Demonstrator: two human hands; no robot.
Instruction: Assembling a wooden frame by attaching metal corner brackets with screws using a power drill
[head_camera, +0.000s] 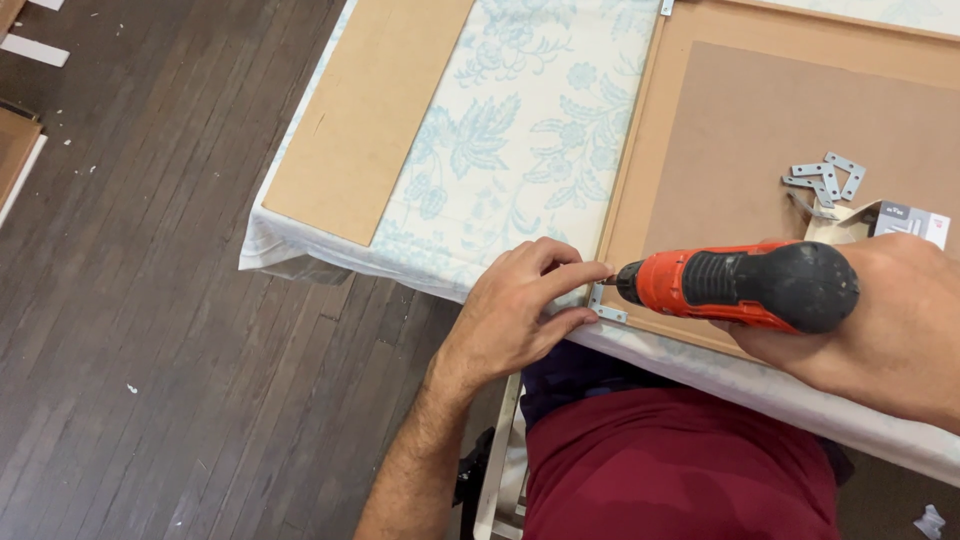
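Red and black tool: a cordless screwdriver (745, 286) lies nearly level across the lower right of the view, its black tip pointing left at the near left corner of a frame.
Right hand (880, 320): it wraps the tool's handle from below; the fingers are hidden under the body, so how they curl cannot be told beyond a closed grip.
Left hand (520, 310): it rests on the table edge just left of the tip; thumb and forefinger are pressed together in a pinch right at the tip, apparently on a screw too small to make out.
Corner bracket (606, 308): a small flat metal angle sits on the frame's near left corner, directly under the tip.
Frame (640, 160): pale wood, lying face down with a brown backing board (780, 120) inside it.
Spare brackets (826, 178): a loose heap of the same metal angles on the backing board, beside an opened packet (905, 218).
Table (520, 120): covered with a white cloth printed with pale blue flowers; a separate strip of board (365, 110) lies at its left.
Step in hand: by the look of it, starting a screw through the bracket.
Next move calls for: a tip held square to the screw, steady pressure, and fingers drawn clear once it bites.
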